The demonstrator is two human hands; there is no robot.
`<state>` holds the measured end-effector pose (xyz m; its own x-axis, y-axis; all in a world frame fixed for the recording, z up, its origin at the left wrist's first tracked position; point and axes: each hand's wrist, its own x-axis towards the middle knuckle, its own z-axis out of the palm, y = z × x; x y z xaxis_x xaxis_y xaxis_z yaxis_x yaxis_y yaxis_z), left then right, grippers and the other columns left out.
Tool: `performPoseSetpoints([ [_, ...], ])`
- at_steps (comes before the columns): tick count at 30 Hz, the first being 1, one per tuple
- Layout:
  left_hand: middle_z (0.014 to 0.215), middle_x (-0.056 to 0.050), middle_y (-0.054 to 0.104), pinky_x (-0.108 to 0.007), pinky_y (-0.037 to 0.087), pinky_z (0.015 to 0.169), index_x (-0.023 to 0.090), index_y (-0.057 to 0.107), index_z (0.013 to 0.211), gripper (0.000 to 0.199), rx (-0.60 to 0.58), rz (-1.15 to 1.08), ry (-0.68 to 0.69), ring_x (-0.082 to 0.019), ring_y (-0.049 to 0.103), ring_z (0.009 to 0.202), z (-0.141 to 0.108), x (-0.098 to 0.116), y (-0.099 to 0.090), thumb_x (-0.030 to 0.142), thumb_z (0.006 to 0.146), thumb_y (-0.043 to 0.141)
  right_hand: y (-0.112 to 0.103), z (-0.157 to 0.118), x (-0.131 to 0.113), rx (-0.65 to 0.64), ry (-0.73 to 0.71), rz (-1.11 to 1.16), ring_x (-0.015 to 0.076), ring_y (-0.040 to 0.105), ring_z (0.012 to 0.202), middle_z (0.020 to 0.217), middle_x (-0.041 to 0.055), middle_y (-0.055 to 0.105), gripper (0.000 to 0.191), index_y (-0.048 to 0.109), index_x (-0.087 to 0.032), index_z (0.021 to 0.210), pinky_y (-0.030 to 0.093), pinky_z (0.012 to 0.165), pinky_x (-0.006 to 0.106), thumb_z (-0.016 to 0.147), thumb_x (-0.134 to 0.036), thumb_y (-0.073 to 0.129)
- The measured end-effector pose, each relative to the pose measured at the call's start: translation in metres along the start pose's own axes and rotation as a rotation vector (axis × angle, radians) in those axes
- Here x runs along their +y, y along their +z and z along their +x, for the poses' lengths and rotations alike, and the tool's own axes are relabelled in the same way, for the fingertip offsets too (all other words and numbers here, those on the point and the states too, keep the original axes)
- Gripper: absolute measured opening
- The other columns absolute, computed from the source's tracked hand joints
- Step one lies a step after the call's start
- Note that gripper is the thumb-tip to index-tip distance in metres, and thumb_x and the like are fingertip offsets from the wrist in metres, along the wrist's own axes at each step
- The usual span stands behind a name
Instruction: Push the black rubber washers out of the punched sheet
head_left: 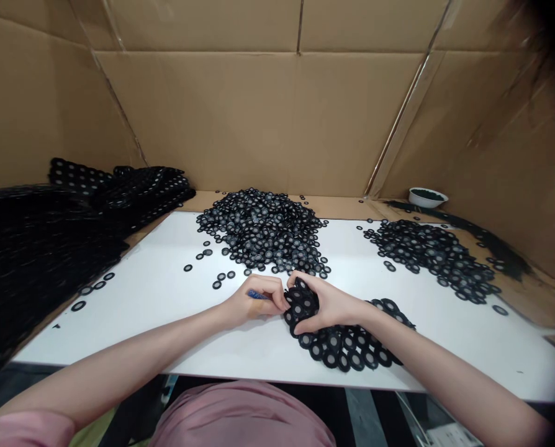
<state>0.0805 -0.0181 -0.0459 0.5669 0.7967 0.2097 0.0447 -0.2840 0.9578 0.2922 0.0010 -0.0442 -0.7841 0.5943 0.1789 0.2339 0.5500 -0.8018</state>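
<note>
My left hand [254, 298] is closed round a slim tool with a blue grip [257, 295]; its tip is hidden by the fingers. Those fingertips meet the left edge of a black piece made of joined rings [356, 347]. My right hand [326, 304] grips the folded end of this piece between thumb and fingers. From there the piece spreads over the white table [240, 347], partly beneath my right wrist. Each ring is dark with a paler grey middle. Beyond both hands rises a large heap of loose black rings [263, 223].
A second heap of rings [431, 251] lies at the right. Behind it stands a white bowl [438, 203] with dark green contents. Black ringed fabric [40, 248] is piled at the left. Cardboard walls [240, 118] enclose the table's back and sides.
</note>
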Motion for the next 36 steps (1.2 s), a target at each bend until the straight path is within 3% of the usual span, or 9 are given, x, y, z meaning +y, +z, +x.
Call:
performPoseSetpoints([
  [7,0.067,-0.007,0.065,-0.022,0.044,0.056,0.011,0.066,0.059,0.013,0.04,-0.026,-0.012,-0.015,0.059,0.064,0.0,-0.005,-0.003,0.02,0.065,0.073,0.0,-0.002,-0.001,0.006,0.019,-0.056,0.0166,0.048,0.083,0.094,-0.0014,0.051,0.055,0.044,-0.022,0.102,0.042,0.073,0.025,0.06,-0.029,0.078],
  [11,0.063,-0.005,0.064,-0.019,0.037,0.04,0.009,0.064,0.056,0.009,0.15,-0.248,-0.107,-0.009,0.052,0.046,0.002,-0.006,-0.006,0.011,0.057,0.073,-0.001,-0.002,-0.002,-0.001,0.04,-0.079,0.017,0.049,0.083,0.094,-0.0011,0.052,0.054,0.044,-0.022,0.102,0.042,0.072,0.025,0.06,-0.029,0.078],
  [15,0.061,-0.004,0.063,-0.017,0.034,0.035,0.009,0.063,0.054,0.007,0.246,-0.404,-0.034,-0.007,0.048,0.039,0.001,-0.002,-0.008,0.005,0.054,0.068,-0.001,-0.002,-0.001,0.003,0.063,-0.101,0.018,0.049,0.084,0.095,-0.0004,0.053,0.055,0.045,-0.022,0.103,0.042,0.072,0.026,0.06,-0.033,0.078],
  [23,0.064,-0.005,0.064,-0.018,0.042,0.04,0.01,0.066,0.057,0.008,0.124,-0.258,-0.004,-0.014,0.059,0.054,-0.008,0.007,-0.001,0.015,0.059,0.073,0.0,-0.003,0.001,0.025,0.083,-0.136,0.0181,0.05,0.082,0.094,-0.0005,0.054,0.058,0.046,-0.021,0.102,0.042,0.07,0.027,0.058,-0.036,0.08],
  [30,0.072,-0.009,0.067,-0.027,0.048,0.068,0.011,0.068,0.064,0.015,-0.06,0.07,0.12,-0.018,0.063,0.07,-0.009,0.005,0.002,0.021,0.075,0.067,0.0,-0.002,0.002,0.023,0.057,-0.076,0.0169,0.05,0.08,0.09,-0.0018,0.053,0.057,0.045,-0.021,0.099,0.041,0.07,0.025,0.057,-0.035,0.081],
  [36,0.078,-0.01,0.066,-0.027,0.047,0.071,0.011,0.066,0.067,0.019,-0.116,0.12,0.145,-0.018,0.062,0.074,-0.011,0.008,0.003,0.024,0.081,0.063,-0.001,-0.002,0.001,0.015,0.052,-0.045,0.0159,0.05,0.079,0.089,-0.0026,0.054,0.056,0.045,-0.021,0.099,0.041,0.068,0.023,0.057,-0.033,0.081],
])
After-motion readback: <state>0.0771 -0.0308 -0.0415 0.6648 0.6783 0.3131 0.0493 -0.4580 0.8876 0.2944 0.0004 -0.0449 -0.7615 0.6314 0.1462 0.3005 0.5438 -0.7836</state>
